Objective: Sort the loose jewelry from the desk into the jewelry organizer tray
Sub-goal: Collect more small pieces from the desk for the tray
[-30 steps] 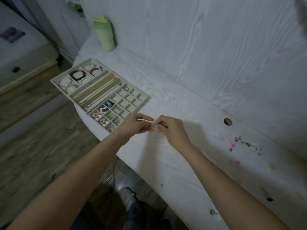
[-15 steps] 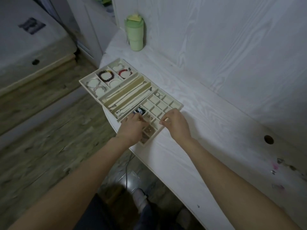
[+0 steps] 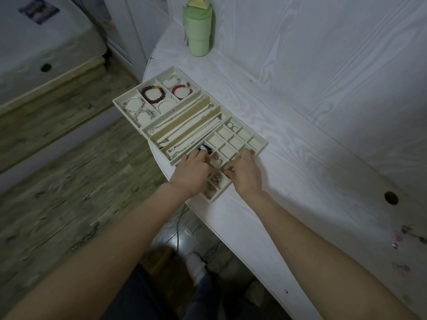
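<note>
Now both hands, left hand [image 3: 193, 173] and right hand [image 3: 245, 173], curl over the tray [image 3: 256, 142], grips unclear.

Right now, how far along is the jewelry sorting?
Mostly done, by the look of it. The organizer tray already holds bracelets and necklaces. Both the left hand and right hand are over its small grid compartments; what they hold is too small to tell. A few loose pieces are left on the desk at far right.
</note>
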`<act>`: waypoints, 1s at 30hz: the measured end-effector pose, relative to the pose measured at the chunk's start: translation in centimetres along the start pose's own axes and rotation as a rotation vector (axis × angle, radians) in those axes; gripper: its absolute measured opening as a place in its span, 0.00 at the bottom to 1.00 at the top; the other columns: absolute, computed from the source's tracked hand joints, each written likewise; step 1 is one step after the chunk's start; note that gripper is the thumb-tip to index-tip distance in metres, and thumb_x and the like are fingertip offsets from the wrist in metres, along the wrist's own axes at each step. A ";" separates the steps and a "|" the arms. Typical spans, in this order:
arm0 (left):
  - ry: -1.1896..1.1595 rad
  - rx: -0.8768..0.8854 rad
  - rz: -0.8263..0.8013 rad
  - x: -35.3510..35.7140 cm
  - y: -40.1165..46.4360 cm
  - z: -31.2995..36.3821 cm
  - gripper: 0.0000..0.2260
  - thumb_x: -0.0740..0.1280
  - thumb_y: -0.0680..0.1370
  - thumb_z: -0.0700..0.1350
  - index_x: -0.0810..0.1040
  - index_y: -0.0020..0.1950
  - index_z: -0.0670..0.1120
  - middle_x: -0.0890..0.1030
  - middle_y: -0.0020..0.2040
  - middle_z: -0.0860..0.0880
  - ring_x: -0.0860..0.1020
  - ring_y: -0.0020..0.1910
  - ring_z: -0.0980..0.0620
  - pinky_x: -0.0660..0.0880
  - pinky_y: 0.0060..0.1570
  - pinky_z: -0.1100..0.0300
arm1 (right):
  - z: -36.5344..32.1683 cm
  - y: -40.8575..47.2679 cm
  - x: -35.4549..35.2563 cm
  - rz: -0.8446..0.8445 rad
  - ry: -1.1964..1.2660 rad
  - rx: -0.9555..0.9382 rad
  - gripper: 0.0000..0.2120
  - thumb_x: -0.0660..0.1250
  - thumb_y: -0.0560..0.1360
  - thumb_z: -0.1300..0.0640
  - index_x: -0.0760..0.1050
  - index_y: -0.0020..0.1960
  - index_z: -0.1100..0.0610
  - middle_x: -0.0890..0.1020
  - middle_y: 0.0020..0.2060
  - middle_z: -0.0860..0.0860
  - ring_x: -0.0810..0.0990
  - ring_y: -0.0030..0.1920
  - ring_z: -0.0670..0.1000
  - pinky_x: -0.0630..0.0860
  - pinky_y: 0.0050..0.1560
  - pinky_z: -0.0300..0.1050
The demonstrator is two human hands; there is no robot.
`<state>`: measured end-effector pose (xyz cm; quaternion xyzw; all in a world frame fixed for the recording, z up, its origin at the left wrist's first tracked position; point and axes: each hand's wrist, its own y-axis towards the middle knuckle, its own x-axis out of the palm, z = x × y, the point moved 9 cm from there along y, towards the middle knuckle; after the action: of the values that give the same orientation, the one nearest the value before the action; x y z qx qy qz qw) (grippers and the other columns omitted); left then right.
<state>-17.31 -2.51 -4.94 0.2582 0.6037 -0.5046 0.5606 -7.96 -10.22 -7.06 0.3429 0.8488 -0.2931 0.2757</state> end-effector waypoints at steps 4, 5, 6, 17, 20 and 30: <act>0.002 0.007 -0.011 -0.1 0.0 0.1 0.21 0.62 0.77 0.39 0.74 0.67 0.57 0.65 0.65 0.48 0.61 0.66 0.46 0.61 0.65 0.52 | -0.6 0.4 0.8 -0.064 -0.237 -0.112 0.06 0.65 0.72 0.61 0.73 0.46 0.52 0.76 0.46 0.50 0.76 0.50 0.56 0.74 0.45 0.52; 0.001 0.001 -0.014 0.0 0.1 0.0 0.21 0.62 0.77 0.39 0.74 0.67 0.56 0.65 0.65 0.48 0.61 0.66 0.47 0.61 0.65 0.52 | -0.9 0.5 1.1 -0.086 -0.378 -0.192 0.05 0.65 0.75 0.60 0.77 0.49 0.54 0.76 0.50 0.51 0.75 0.53 0.55 0.74 0.47 0.49; -0.001 -0.008 -0.018 0.0 0.1 -0.1 0.20 0.63 0.77 0.39 0.75 0.67 0.55 0.65 0.66 0.48 0.61 0.66 0.47 0.61 0.65 0.52 | -1.0 0.7 1.2 -0.091 -0.447 -0.249 0.07 0.64 0.76 0.58 0.79 0.51 0.55 0.75 0.54 0.53 0.74 0.55 0.55 0.73 0.49 0.47; -0.021 -0.019 -0.026 -0.2 0.0 0.0 0.22 0.62 0.77 0.38 0.72 0.68 0.56 0.66 0.64 0.48 0.62 0.66 0.47 0.61 0.64 0.52 | -2.0 0.4 -0.2 -0.059 -0.600 -0.196 0.07 0.66 0.72 0.66 0.77 0.38 0.59 0.75 0.53 0.54 0.76 0.48 0.55 0.67 0.35 0.44; -0.015 -0.029 -0.023 -0.2 0.1 0.0 0.20 0.62 0.77 0.39 0.74 0.67 0.53 0.67 0.63 0.48 0.62 0.65 0.47 0.61 0.64 0.52 | -2.2 0.4 -0.1 -0.045 -0.616 -0.180 0.05 0.67 0.73 0.66 0.78 0.39 0.59 0.76 0.52 0.55 0.76 0.49 0.56 0.69 0.36 0.44; 0.001 -0.031 -0.026 -0.2 0.2 -0.1 0.18 0.64 0.76 0.40 0.76 0.65 0.52 0.67 0.62 0.47 0.63 0.64 0.47 0.62 0.63 0.53 | -2.1 0.4 0.5 -0.027 -0.627 -0.168 0.09 0.67 0.72 0.68 0.81 0.49 0.59 0.75 0.53 0.55 0.74 0.55 0.57 0.73 0.41 0.46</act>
<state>-17.17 -2.30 -4.86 0.2421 0.6149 -0.5024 0.5576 -8.51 -8.27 -6.07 0.2006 0.7484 -0.3169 0.5470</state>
